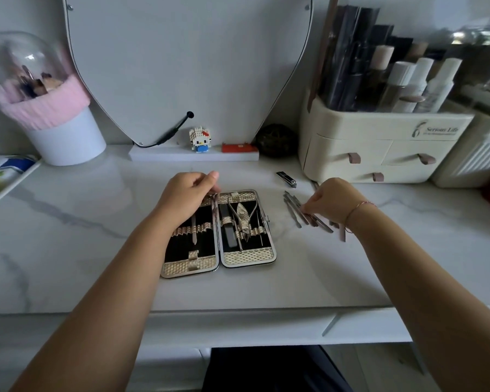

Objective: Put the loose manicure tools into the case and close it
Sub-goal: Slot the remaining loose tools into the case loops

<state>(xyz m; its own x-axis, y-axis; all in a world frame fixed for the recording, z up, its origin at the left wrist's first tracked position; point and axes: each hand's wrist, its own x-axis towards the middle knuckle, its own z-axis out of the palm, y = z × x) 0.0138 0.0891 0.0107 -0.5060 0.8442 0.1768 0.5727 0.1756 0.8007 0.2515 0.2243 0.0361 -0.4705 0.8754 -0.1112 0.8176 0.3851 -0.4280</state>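
One white marble table (pixel 96 250) carries one open case (pixel 218 236), four tools strapped inside. The left hand (pixel 185 193) rests loosely curled on its top edge. The right hand (pixel 334 200) pinches among roughly six loose tools (pixel 294 206) beside it; one nail clipper (pixel 286 179) lies apart.

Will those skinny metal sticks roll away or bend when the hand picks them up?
Probably not. The metal sticks look flat, so they should slide rather than roll. They look like steel, so likely stiff and light. Lying flat on the smooth tabletop, they may be slippery for the right hand to pinch up.
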